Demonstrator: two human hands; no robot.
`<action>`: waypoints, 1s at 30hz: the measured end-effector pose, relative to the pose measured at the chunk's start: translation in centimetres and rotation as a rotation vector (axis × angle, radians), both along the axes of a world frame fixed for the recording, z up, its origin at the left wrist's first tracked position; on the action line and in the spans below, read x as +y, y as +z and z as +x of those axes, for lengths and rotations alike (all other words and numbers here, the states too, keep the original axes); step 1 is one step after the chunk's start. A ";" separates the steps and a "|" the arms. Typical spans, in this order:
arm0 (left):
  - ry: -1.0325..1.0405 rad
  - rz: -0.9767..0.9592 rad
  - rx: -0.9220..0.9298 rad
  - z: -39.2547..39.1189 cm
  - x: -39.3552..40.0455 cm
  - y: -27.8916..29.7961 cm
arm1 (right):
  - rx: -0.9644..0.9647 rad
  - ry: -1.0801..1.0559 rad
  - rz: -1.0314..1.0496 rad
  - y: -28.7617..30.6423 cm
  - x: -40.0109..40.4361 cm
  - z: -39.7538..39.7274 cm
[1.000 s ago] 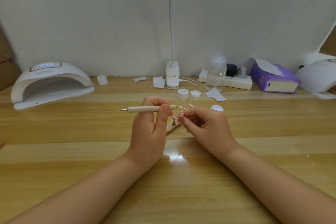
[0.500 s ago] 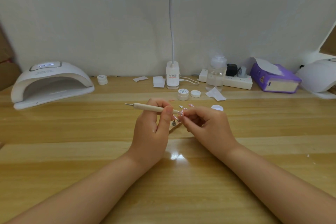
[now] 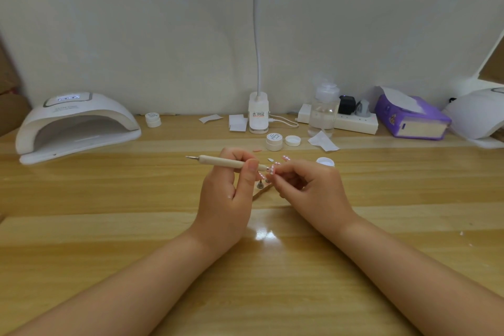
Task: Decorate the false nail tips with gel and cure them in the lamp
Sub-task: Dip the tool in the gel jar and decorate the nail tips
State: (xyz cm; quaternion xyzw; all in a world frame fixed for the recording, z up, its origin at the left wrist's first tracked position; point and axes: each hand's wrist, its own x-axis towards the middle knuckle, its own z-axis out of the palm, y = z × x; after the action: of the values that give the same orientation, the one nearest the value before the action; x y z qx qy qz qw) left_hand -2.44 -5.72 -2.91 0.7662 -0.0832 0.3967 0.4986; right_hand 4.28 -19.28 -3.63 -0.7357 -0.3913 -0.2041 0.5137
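Left hand (image 3: 226,194) gripping dotting pen (image 3: 226,162), right hand (image 3: 308,188) pinching nail tip (image 3: 272,170) above wooden table (image 3: 109,213); curing lamp (image 3: 73,124) far left, gel pot (image 3: 274,141), bottle (image 3: 323,112) behind

Left hand (image 3: 227,194): raised above the table, thumb up, fingers curled and pinching.
Right hand (image 3: 313,188): beside it, fingers curled, fingertips (image 3: 275,176) pinching toward the left thumb.
Forearms: bare, angled inward.
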 end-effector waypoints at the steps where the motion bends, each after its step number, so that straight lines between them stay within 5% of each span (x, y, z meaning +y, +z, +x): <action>1: 0.000 -0.001 -0.001 0.0 0.0 0.0 | 0.001 0.000 0.002 0.0 0.0 0.0; 30: -0.008 -0.005 -0.021 0.0 0.0 -0.1 | 0.014 -0.001 0.002 -0.1 -0.1 0.0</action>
State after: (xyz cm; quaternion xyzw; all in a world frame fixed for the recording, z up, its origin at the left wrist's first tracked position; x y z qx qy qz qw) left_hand -2.45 -5.71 -3.03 0.7603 -0.0906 0.4031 0.5012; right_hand 4.31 -19.37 -3.69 -0.7369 -0.3869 -0.1997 0.5171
